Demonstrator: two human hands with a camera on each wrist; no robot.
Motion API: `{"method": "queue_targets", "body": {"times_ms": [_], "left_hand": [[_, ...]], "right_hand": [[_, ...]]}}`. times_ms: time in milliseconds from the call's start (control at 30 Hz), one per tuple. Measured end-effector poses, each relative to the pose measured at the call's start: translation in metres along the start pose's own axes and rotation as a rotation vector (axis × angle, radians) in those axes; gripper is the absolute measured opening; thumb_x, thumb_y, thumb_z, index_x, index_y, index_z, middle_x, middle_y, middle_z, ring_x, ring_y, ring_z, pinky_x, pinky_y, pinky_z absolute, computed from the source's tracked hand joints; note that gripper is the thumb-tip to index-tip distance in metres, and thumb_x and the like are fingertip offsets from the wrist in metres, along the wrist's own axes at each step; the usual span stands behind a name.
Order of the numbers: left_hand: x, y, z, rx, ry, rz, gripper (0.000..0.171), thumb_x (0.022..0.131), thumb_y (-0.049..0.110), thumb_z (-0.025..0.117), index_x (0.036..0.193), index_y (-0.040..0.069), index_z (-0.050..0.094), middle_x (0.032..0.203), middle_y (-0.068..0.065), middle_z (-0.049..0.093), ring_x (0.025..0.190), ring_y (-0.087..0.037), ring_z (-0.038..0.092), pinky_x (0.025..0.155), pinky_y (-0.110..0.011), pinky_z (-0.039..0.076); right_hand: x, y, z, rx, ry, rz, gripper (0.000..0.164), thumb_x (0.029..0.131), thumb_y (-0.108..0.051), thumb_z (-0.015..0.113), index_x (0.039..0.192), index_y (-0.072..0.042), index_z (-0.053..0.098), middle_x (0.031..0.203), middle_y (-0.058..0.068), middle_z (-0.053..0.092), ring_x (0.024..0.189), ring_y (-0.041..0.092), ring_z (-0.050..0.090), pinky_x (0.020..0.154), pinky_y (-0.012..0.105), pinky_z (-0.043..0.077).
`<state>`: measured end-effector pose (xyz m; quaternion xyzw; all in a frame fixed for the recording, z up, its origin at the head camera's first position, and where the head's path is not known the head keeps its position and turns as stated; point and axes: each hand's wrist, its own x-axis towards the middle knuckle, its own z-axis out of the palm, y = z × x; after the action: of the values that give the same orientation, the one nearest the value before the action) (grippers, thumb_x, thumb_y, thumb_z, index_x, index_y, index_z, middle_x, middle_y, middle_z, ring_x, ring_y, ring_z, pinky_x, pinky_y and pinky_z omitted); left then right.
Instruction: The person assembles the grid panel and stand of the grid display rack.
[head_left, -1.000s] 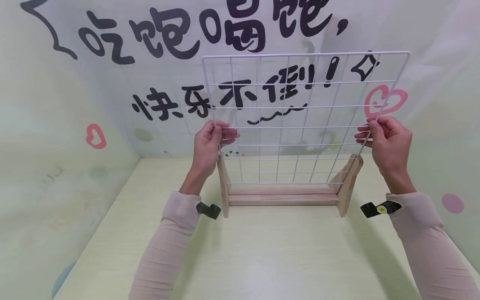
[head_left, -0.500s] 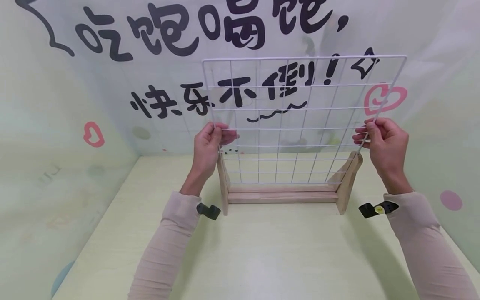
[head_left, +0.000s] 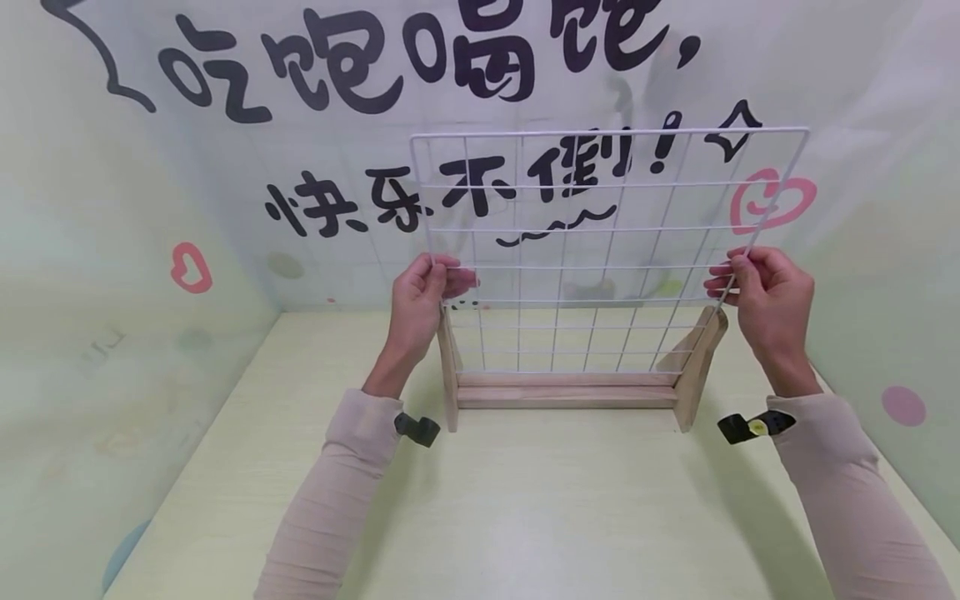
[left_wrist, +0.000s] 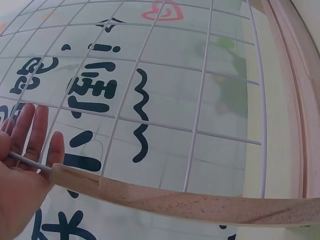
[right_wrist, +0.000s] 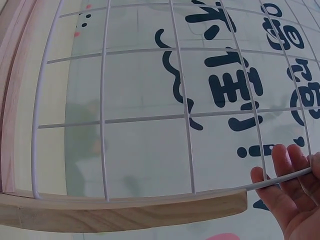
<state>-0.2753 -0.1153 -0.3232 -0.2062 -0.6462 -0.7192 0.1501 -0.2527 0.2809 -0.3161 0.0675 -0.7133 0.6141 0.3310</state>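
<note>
A white wire grid panel [head_left: 555,133] stands nearly upright between the two end pieces of a pale wooden stand [head_left: 566,398]. My left hand [head_left: 416,304] pinches the panel's left side wire between thumb and fingers, just above the left end piece [left_wrist: 150,197]. On the other side, my right hand [head_left: 776,308] pinches the right side wire above the right end piece [right_wrist: 125,212]. Both wrist views show the panel's lower wire apart from the stand's crossbar. Whether the side wires sit in grooves cannot be told.
The stand rests on a light table [head_left: 517,500]. Behind it hangs a whitish sheet with large black characters [head_left: 341,62] and a pink heart [head_left: 787,204]. Dark wrist cameras [head_left: 417,428] sit at both cuffs.
The grid panel has come down a little between the end pieces, and both hands have lowered with it, still pinching its sides. The stand has stayed in place.
</note>
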Motion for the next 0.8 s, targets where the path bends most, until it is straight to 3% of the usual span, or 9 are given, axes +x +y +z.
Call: {"method": "queue_targets", "body": {"times_ms": [333, 467, 600, 800], "left_hand": [[-0.004, -0.003, -0.002, 0.047, -0.019, 0.005, 0.033, 0.106, 0.015, 0.041, 0.114, -0.016, 0.051, 0.092, 0.007, 0.074, 0.092, -0.01, 0.072, 0.098, -0.034, 0.055], [-0.005, -0.004, -0.003, 0.092, -0.011, -0.012, 0.028, 0.106, 0.016, 0.042, 0.112, -0.009, 0.055, 0.095, -0.002, 0.075, 0.094, -0.011, 0.072, 0.099, -0.034, 0.054], [-0.007, -0.007, -0.004, 0.131, -0.015, -0.017, 0.03, 0.107, 0.016, 0.042, 0.114, -0.009, 0.055, 0.1, -0.013, 0.074, 0.097, -0.012, 0.071, 0.1, -0.035, 0.054], [-0.008, -0.009, -0.005, 0.155, -0.013, -0.023, 0.032, 0.106, 0.016, 0.042, 0.114, -0.012, 0.054, 0.096, -0.004, 0.075, 0.099, -0.009, 0.069, 0.099, -0.035, 0.052]], "right_hand": [[-0.004, 0.006, -0.001, -0.091, -0.007, -0.022, 0.014, 0.099, -0.011, 0.059, 0.105, -0.003, 0.069, 0.086, -0.008, 0.072, 0.072, 0.003, 0.072, 0.069, 0.017, 0.057], [-0.005, 0.006, 0.0, -0.044, -0.003, -0.007, 0.013, 0.098, -0.01, 0.06, 0.104, -0.003, 0.069, 0.085, -0.007, 0.073, 0.071, 0.004, 0.072, 0.068, 0.018, 0.057], [-0.007, 0.008, 0.001, 0.003, 0.005, 0.009, 0.011, 0.097, -0.009, 0.061, 0.102, -0.004, 0.07, 0.084, -0.006, 0.073, 0.069, 0.005, 0.072, 0.067, 0.017, 0.058], [-0.009, 0.011, 0.001, 0.058, 0.008, 0.017, 0.009, 0.097, -0.006, 0.061, 0.098, -0.005, 0.07, 0.081, -0.004, 0.074, 0.066, 0.006, 0.072, 0.063, 0.016, 0.058]]}}
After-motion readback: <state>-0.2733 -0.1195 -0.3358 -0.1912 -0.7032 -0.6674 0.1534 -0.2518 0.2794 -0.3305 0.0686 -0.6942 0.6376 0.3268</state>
